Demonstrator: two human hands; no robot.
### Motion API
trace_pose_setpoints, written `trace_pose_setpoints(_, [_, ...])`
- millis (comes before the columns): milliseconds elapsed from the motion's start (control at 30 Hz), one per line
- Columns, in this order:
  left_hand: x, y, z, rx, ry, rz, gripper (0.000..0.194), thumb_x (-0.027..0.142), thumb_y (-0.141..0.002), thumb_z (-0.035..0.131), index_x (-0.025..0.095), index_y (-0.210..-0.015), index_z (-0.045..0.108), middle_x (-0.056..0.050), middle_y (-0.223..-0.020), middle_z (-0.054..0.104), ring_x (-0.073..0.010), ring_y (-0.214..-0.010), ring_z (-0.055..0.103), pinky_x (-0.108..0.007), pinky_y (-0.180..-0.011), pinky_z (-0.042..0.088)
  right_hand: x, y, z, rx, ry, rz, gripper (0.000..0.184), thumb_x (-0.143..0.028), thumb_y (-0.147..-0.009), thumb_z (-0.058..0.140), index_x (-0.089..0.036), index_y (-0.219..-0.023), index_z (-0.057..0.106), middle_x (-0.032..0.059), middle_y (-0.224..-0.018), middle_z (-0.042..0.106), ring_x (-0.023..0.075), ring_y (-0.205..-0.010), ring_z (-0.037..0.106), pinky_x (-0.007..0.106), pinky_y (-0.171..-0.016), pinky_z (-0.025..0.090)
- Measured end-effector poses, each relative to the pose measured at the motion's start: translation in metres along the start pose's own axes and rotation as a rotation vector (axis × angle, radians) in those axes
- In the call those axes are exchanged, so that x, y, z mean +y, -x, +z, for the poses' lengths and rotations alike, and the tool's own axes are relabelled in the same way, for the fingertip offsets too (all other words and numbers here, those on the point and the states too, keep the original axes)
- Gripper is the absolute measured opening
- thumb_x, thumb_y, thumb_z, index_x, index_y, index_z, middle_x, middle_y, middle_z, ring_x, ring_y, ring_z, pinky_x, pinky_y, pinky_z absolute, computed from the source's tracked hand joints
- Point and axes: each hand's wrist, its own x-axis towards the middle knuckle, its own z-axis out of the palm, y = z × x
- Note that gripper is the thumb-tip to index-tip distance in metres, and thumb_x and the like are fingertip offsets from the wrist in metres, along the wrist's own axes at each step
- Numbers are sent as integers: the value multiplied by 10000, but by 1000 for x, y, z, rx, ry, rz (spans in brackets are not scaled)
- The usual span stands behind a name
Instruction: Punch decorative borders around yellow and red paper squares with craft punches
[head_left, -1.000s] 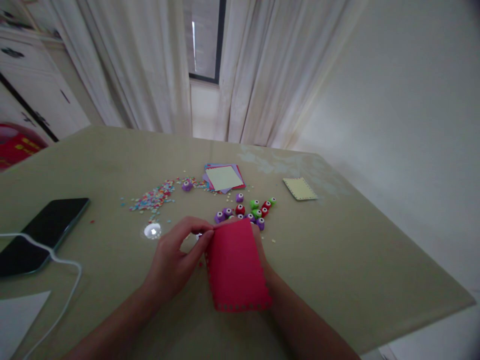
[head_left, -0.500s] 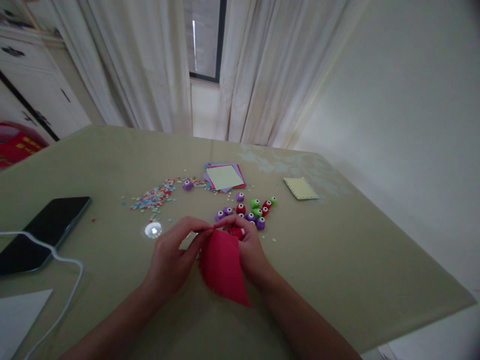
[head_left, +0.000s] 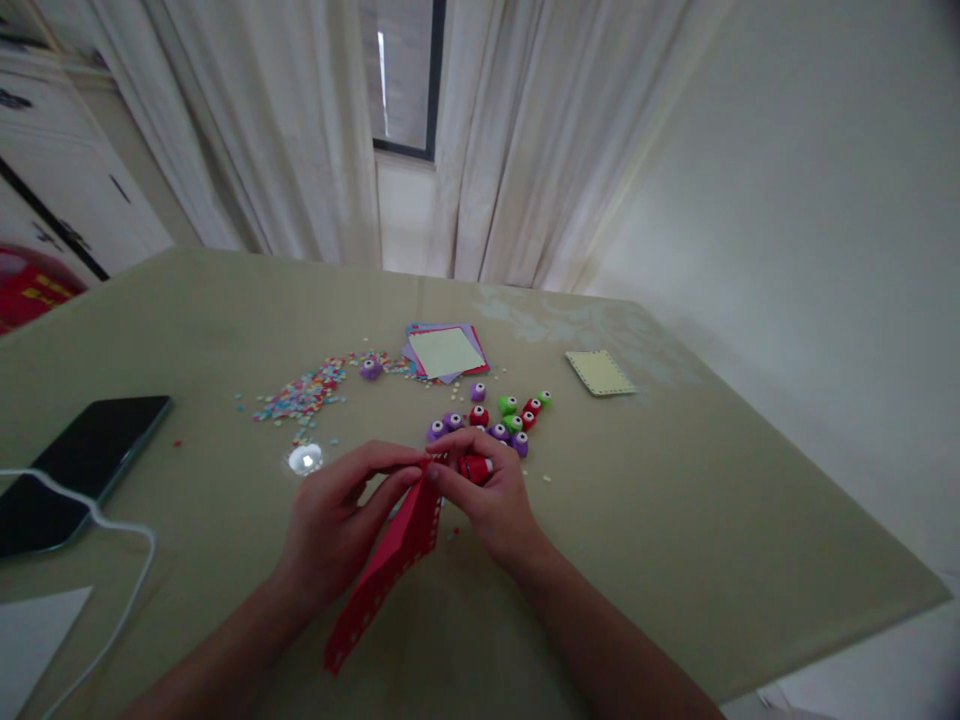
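Observation:
A red sheet of paper, with a row of small holes along its edges, hangs tilted between my hands. My left hand is closed, pinching its upper edge between thumb and fingers. My right hand is closed too, thumb and index finger at the same upper corner. A small red rounded object sits inside the right hand's curled fingers, partly hidden. Just beyond the hands lies a cluster of purple, green and red eyeball-shaped pieces, including a purple piece and a green piece.
Colourful paper dots are scattered at the left with a purple eyeball piece. Behind is a stack of coloured paper squares; a yellow hole-edged square lies right. A phone and white cable occupy the left side.
The red sheet has swung from a broad face on the right to a steep slant down to the left, showing its punched edge. Both hands stay close together.

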Motion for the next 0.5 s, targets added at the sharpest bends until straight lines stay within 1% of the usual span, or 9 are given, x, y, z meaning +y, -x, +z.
trace_pose_setpoints(67, [1,0,0,4,28,-22,108,255,-971,756,297,-1047,822,22,-925,839,-143,-793,772,-212,-730,585,-2,0,0,3,11,-17,174,-343,-800,884,-219,-901,816,10,-796,711,159,-707,611,272,-643,497])
trace_pose_setpoints(167, [1,1,0,17,77,-44,93,246,-951,783,294,-1020,822,23,-901,825,-138,-782,764,-207,-724,590,-3,1,-1,-1,9,-27,147,-336,-809,877,-226,-891,824,9,-770,711,159,-681,612,277,-635,509])
trace_pose_setpoints(267, [1,2,0,20,155,-84,88,242,-949,778,281,-1014,823,2,-908,819,-157,-790,769,-229,-716,601,-3,1,-1,0,-1,-16,144,-339,-806,876,-226,-874,818,8,-748,713,157,-656,606,276,-614,508])
trace_pose_setpoints(367, [2,2,-1,3,241,-101,143,224,-918,800,288,-1043,826,-10,-938,824,-179,-815,781,-250,-715,610,-2,1,-1,2,-11,-5,149,-337,-799,876,-220,-860,806,10,-753,721,153,-649,606,269,-602,502])
trace_pose_setpoints(500, [4,1,-2,-9,252,-81,220,182,-878,828,312,-1055,826,1,-945,822,-176,-833,776,-248,-737,607,-2,1,-1,6,-24,-8,146,-322,-788,878,-217,-844,793,0,-735,706,142,-630,593,260,-593,495])
